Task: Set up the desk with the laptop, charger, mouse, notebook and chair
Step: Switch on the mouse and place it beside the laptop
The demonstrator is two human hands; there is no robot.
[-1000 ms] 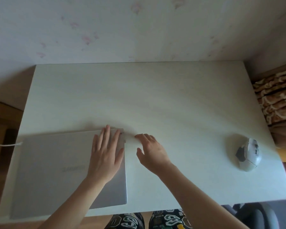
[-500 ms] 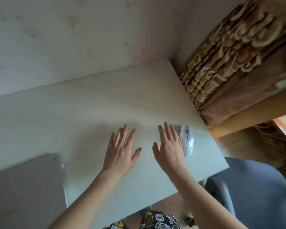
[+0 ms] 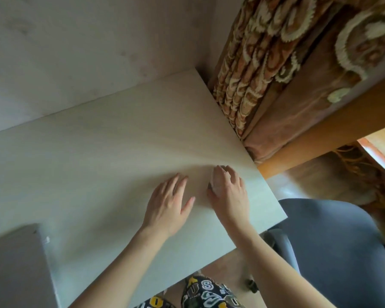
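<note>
My right hand (image 3: 228, 192) lies over the white mouse (image 3: 216, 182) near the right edge of the white desk (image 3: 98, 152), fingers curled around it; only a sliver of the mouse shows at the hand's left side. Just left of it, my left hand (image 3: 168, 203) hovers flat over the bare desktop, fingers spread, holding nothing. The closed silver laptop (image 3: 13, 267) lies at the desk's near left corner. A grey chair (image 3: 333, 245) stands to the right of the desk. No charger or notebook is in view.
A brown patterned curtain (image 3: 265, 63) hangs against the desk's right side, with an orange wooden beam (image 3: 320, 143) below it. The wall runs along the desk's far edge. My patterned trousers (image 3: 205, 294) show below the front edge.
The view has swung right, away from the laptop. Both hands left the laptop and moved right across the desk; my right hand has come down over the mouse.
</note>
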